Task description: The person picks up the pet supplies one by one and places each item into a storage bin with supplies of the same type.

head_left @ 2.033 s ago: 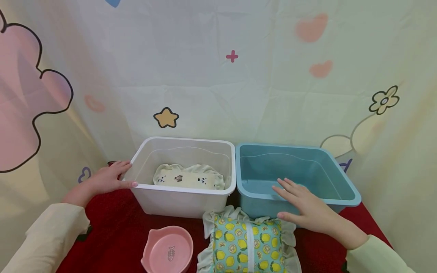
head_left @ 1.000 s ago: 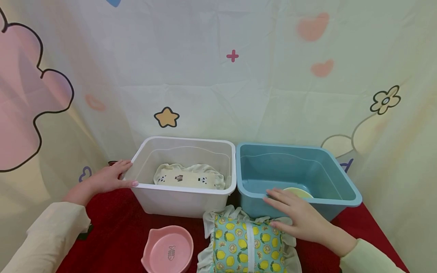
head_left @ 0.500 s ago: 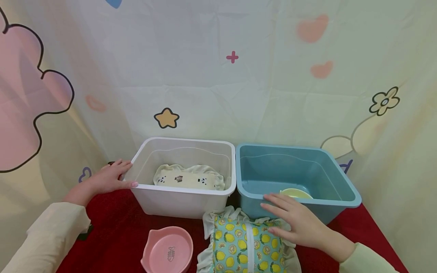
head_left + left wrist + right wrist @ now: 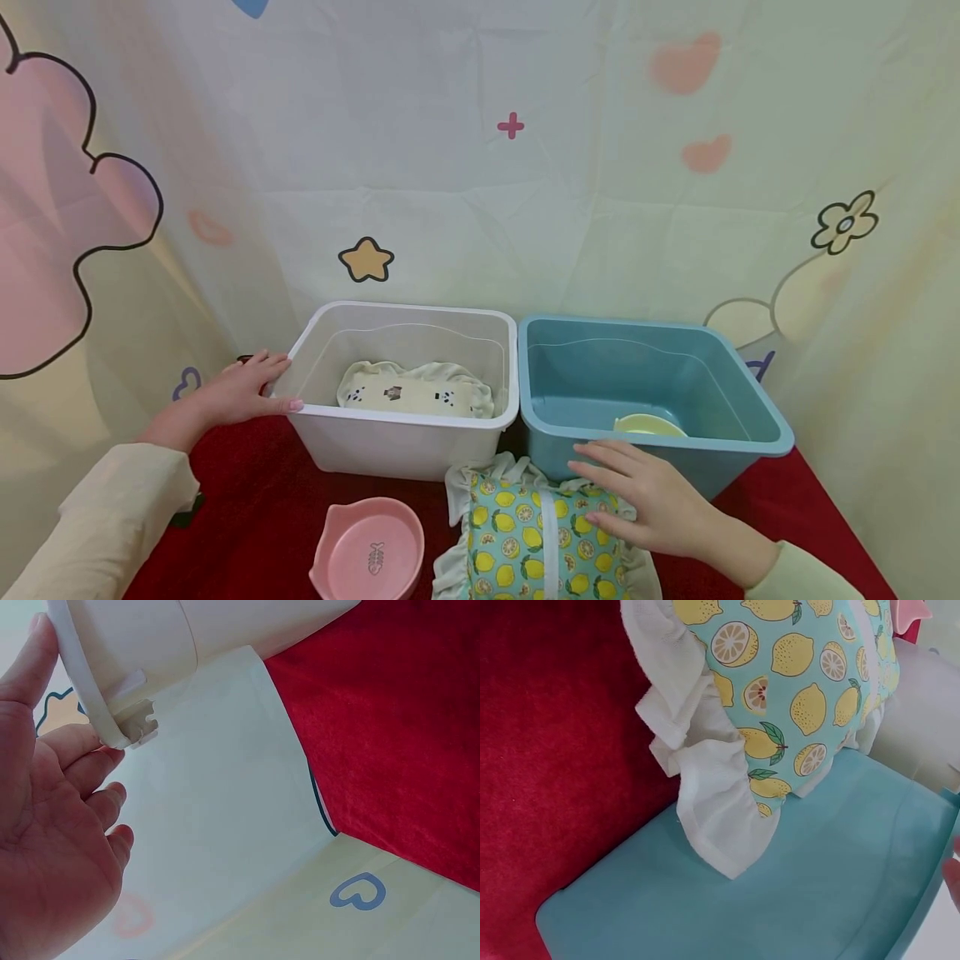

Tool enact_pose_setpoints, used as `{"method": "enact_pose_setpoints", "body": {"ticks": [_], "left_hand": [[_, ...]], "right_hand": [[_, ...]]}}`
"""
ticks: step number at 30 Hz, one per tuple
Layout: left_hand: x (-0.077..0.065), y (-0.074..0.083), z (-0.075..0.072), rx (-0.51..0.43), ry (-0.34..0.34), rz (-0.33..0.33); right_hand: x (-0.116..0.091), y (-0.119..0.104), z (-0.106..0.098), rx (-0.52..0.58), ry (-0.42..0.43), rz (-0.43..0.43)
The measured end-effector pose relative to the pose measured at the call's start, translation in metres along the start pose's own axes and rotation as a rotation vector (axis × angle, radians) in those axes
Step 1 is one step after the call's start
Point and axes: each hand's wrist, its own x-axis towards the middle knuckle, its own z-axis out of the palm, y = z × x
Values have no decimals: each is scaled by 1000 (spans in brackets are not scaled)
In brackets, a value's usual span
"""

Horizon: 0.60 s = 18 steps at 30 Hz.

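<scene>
My left hand [image 4: 238,392] holds the left front corner of a white plastic bin [image 4: 405,448]; the rim lies between thumb and fingers in the left wrist view. A cream ruffled cloth item with small animal prints [image 4: 408,393] lies inside that bin. My right hand [image 4: 660,500], fingers spread and holding nothing, hovers over the right side of a lemon-print pillow [image 4: 510,542] with white ruffles. Behind it stands a blue bin [image 4: 615,358] with a pale yellow-green bowl [image 4: 647,425] inside, partly hidden by the front rim. In the right wrist view, only fingertips [image 4: 952,877] show.
A pink cat-eared bowl [image 4: 371,550] with a fishbone print sits left of the pillow. Both bins stand side by side on a red cloth [image 4: 255,500]. A patterned curtain [image 4: 450,150] hangs close behind them.
My right hand has drawn back from the blue bin's front rim toward the pillow. The yellow-green bowl, unseen two seconds ago, now shows in the bin. My left hand has stayed put.
</scene>
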Motion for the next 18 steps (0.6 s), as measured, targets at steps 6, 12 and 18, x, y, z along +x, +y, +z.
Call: {"method": "enact_pose_setpoints", "body": {"ticks": [6,12,18], "left_hand": [[0,0,-1,-9,-6,0],[-1,1,-1,-16,-10,-14],[0,0,0,-10,-8,-12]], "right_hand": [[-2,0,4,6,-36,9],[-5,0,9,15,-113,46],[-8,0,13,17,-212,95]]}}
